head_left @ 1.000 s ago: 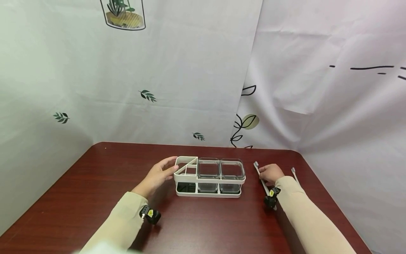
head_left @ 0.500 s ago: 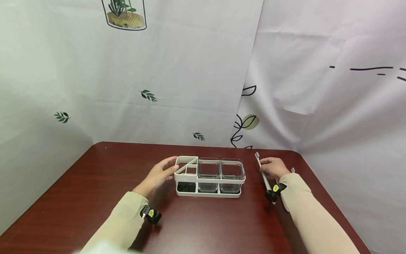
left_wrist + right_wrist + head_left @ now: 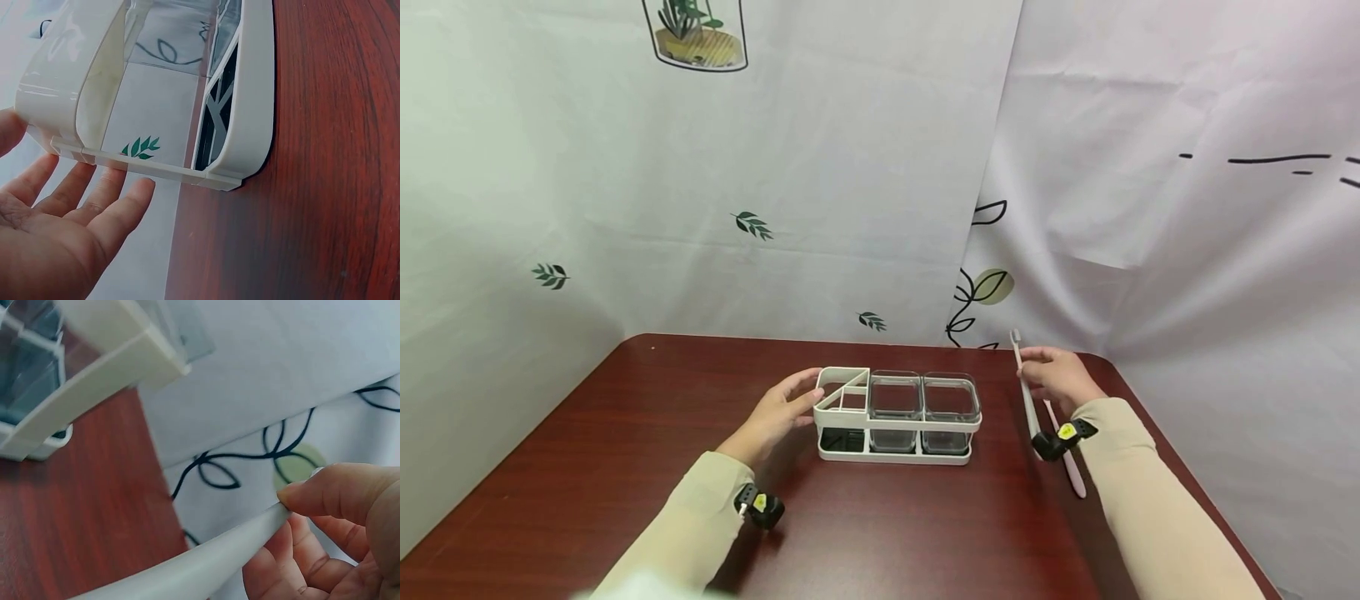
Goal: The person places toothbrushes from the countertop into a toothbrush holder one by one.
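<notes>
right hand pinching a white toothbrush, handle partly blocked by the wrist camera; pink toothbrush below that hand, top hidden. left hand, fingers spread, touches the rack.

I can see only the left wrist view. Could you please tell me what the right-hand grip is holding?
Observer: The right-hand grip is holding a white toothbrush.

Operator: Thank you. Is there also something lying on the table near it?

Observer: Yes, a pink handle lies on the table; its far end is hidden in the head view.
</notes>
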`<state>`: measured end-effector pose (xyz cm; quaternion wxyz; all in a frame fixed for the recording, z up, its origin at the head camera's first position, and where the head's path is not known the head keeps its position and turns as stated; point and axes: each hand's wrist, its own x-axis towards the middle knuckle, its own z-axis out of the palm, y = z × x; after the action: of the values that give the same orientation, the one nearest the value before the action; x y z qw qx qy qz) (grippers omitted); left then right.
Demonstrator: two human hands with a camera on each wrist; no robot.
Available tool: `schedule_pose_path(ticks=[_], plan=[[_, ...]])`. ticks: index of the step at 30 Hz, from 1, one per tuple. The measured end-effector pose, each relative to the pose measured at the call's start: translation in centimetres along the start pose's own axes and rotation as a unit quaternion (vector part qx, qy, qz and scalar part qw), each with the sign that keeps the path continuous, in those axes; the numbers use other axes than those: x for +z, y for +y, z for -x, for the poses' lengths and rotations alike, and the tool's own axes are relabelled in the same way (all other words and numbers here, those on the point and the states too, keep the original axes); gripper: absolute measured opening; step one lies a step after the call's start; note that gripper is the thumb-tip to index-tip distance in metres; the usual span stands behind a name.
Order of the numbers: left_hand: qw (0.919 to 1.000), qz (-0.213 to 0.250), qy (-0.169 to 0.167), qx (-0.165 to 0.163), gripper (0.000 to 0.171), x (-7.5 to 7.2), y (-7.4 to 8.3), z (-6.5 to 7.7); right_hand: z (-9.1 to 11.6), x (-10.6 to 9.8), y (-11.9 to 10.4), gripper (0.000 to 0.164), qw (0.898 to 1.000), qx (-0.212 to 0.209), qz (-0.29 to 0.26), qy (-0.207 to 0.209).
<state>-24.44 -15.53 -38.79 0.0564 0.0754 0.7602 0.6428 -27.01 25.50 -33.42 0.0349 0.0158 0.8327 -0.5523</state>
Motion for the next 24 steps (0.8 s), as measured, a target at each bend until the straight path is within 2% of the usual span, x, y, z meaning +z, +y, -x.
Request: schedule_pose_path(ticks=[9,13,20,24], plan=[[0.9998,0.018,-0.001,0.001,0.051,0.0,-0.2,0.1,0.9,-0.7,-1.7,0.052,0.998,-0.005,-0.064,0.003],[0.9996,0.027,0.0,-0.001,0.051,0.0,-0.2,0.2,1.1,-0.7,-2.6,0.053,0.997,-0.021,-0.078,0.006],[0.9995,0.03,-0.007,0.004,0.053,-0.1,0.0,0.3,1.3,0.0,-4.2,0.052,0.994,-0.05,-0.094,0.016],[0.9992,0.039,-0.012,0.005,0.053,0.0,0.0,0.3,1.7,0.7,-4.8,0.046,0.99,-0.053,-0.133,0.019]])
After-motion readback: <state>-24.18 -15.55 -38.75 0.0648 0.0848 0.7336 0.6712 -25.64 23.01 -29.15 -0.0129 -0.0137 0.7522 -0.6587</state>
